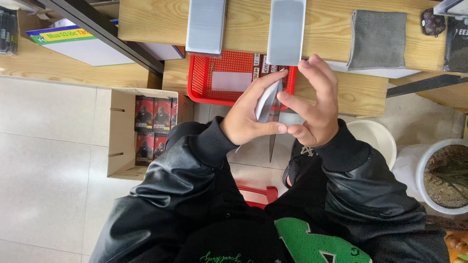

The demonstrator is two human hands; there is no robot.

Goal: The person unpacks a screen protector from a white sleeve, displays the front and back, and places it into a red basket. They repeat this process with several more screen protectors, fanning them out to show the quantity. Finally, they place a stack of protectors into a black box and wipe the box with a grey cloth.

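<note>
My left hand (247, 114) and my right hand (313, 103) meet in front of me, above my lap. Together they hold a thin grey-white flat piece (268, 101), a sleeve or pouch, seen nearly edge-on. The left hand's fingers wrap its left side with the thumb underneath. My right hand pinches its right edge, the upper fingers spread apart. Both arms wear black leather sleeves. What the piece contains is hidden.
A red plastic basket (201, 78) sits on a low wooden shelf just beyond my hands. Two grey flat stacks (206, 24) (286, 29) and a grey cloth (378, 39) lie on the wooden table. A cardboard box of red packages (146, 127) stands on the floor at left. A plant pot (446, 175) is at right.
</note>
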